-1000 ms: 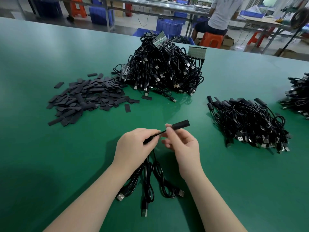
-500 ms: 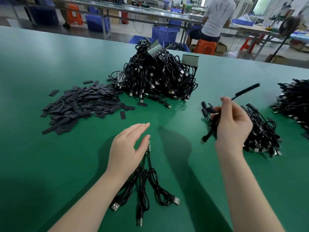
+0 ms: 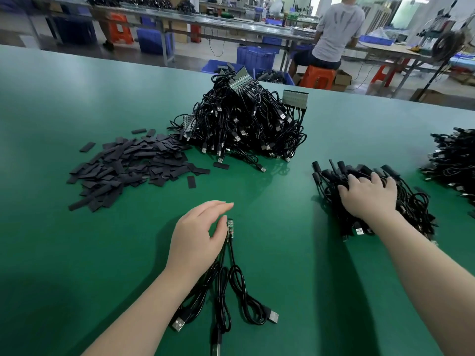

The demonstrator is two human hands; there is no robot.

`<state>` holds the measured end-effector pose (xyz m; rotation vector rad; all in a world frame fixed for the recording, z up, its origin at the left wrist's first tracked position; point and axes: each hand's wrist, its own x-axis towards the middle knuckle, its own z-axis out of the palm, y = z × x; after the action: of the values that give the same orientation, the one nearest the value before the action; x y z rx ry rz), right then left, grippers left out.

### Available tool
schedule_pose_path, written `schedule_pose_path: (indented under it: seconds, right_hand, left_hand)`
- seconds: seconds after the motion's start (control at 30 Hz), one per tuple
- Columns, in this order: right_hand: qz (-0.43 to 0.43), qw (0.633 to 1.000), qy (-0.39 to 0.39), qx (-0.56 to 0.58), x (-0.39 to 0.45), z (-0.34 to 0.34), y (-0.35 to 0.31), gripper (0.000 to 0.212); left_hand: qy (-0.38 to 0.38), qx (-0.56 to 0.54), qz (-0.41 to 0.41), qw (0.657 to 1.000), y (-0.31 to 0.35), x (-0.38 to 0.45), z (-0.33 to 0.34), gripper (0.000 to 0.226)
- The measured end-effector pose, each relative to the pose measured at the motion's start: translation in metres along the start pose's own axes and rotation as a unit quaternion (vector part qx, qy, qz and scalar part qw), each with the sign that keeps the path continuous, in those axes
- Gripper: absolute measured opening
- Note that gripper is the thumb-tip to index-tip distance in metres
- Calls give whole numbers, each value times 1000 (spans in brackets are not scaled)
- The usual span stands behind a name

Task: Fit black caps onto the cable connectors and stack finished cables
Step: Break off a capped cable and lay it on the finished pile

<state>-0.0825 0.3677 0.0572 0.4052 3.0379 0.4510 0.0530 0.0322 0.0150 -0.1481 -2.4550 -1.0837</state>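
The right hand [image 3: 368, 196] is laid flat and open on the pile of finished black capped cables [image 3: 370, 199] near the green tabletop's [image 3: 77, 253] right edge, where the pile should be patted down neat, while the open left hand [image 3: 198, 233] is held by the uncapped black cables [image 3: 228, 286] near the front edge.

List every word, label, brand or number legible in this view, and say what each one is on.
No text can be read.
The small circuit board by the left hand: any markings are too small to read.
The USB plugs on the cables in front: no marking can be made out.
The grey shirt of the seated person: a pale pattern, not letters.
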Motion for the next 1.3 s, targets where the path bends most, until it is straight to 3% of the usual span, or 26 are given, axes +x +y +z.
schedule_pose_path:
  seconds: [0.1,0.17,0.2,0.27,0.33,0.4,0.47,0.57,0.7,0.83,0.97,1.07,1.13,1.2,1.3]
  right_hand:
    - [-10,994,111,2,-15,-12,-15,48]
    - [-65,968,235,62,-37,-27,-35,40]
    - [-98,955,262,102,-51,-33,-48,37]
    - [-170,947,193,194,-82,-42,-80,38]
    - [-241,926,58,286,-114,-40,-113,48]
    - [-300,906,-9,300,-138,-32,-140,63]
    - [-325,908,4,264,-148,-23,-156,67]
    - [-302,917,6,261,-146,-15,-164,57]
    - [-239,871,-44,428,-141,-18,-155,36]
    - [-159,828,-36,536,-135,-38,-128,13]
    - [-151,793,104,580,-136,-73,-109,15]
    - [-180,703,266,635,-151,-93,-113,16]
    - [-231,671,300,637,-162,-96,-123,12]
    - [-251,657,234,671,-169,-93,-134,14]
    - [-210,617,94,753,-175,-83,-148,17]
  left_hand:
    - [4,12,-8,1000,-2,1,0,31]
    - [12,15,-4,1000,-3,1,-1,32]
    - [14,14,-4,1000,-3,1,-1,33]
    - [11,15,-2,1000,-5,2,0,36]
    - [4,24,6,1000,-6,3,1,41]
    - [7,29,11,999,-8,4,0,44]
    - [15,26,10,999,-9,5,-2,44]
    - [15,17,3,1000,-10,5,-4,40]
    - [19,1,-3,1000,-9,4,-5,38]
    - [23,-4,9,1000,-7,3,-7,38]
    - [48,-19,27,998,-6,3,-6,38]
    - [101,-28,47,993,-4,2,-5,33]
    - [148,-32,65,986,-2,3,-7,28]
    - [166,-32,90,982,-1,4,-8,28]
    - [157,-11,105,982,-1,4,-7,40]
